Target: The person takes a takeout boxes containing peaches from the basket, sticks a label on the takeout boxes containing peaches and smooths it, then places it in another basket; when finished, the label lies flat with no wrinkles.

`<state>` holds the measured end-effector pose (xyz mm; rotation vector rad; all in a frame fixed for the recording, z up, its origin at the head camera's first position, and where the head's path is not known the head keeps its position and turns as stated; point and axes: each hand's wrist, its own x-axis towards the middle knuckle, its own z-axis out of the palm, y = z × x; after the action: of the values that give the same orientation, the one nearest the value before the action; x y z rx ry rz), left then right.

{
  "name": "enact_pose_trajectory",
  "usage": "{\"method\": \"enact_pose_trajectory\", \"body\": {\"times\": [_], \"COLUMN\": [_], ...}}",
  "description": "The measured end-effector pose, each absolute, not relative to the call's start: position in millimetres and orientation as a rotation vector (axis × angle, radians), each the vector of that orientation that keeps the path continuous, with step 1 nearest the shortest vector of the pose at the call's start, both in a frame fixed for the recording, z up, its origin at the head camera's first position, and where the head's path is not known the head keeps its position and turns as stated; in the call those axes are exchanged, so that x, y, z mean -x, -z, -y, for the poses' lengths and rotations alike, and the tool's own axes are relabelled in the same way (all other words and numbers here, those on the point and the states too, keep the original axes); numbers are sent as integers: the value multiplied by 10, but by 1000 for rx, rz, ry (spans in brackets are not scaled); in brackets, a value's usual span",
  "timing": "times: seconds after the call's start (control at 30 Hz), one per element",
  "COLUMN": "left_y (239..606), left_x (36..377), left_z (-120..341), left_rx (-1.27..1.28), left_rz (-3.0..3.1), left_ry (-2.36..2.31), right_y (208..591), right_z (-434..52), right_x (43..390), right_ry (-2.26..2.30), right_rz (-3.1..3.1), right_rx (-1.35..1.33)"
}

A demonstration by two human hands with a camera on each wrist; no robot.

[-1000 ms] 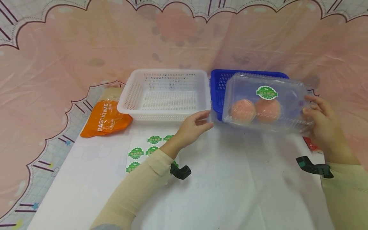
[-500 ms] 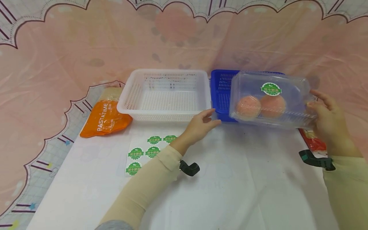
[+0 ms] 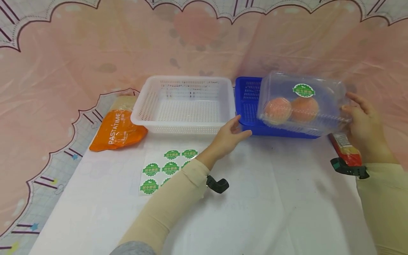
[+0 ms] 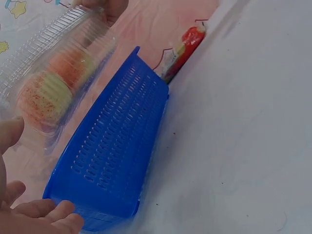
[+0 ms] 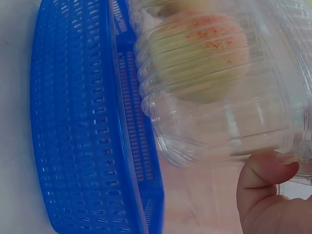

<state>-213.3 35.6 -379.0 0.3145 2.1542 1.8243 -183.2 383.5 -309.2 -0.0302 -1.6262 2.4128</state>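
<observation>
A clear plastic clamshell box (image 3: 301, 104) with two peaches (image 3: 291, 109) inside and a green round sticker (image 3: 303, 90) on its lid hangs over the blue basket (image 3: 250, 106). My right hand (image 3: 363, 127) grips the box's right end, thumb under its rim (image 5: 265, 178). The box (image 4: 53, 83) and the blue basket (image 4: 114, 151) also show in the left wrist view. My left hand (image 3: 229, 136) rests at the blue basket's near left corner, fingers relaxed and touching it (image 4: 39, 214).
An empty white basket (image 3: 185, 104) stands left of the blue one. An orange PASTATIME packet (image 3: 116, 131) lies at the far left. A sheet of green stickers (image 3: 165, 168) lies on the white table cover. A red packet (image 3: 345, 148) lies near my right wrist.
My right hand has carried the clamshell box up and back, from in front of the blue basket to over it. My left hand has slid right to the blue basket's corner.
</observation>
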Motion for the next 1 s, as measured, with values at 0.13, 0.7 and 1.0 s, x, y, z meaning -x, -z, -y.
{"method": "enact_pose_trajectory", "body": {"times": [0.13, 0.7, 1.0], "left_y": [3794, 3813, 3812], "left_x": [2148, 2121, 2117], "left_z": [-368, -434, -444], "left_rx": [-315, -307, -300], "left_rz": [-2116, -1890, -2070], "left_ry": [-1850, -2023, -1906], "right_y": [3093, 3108, 3122], "right_z": [-3834, -3908, -3976], "right_x": [1850, 1919, 2033], "right_ry": [-2400, -2381, -2281], "right_rz": [1639, 1565, 1665], "right_rx": [48, 58, 112]}}
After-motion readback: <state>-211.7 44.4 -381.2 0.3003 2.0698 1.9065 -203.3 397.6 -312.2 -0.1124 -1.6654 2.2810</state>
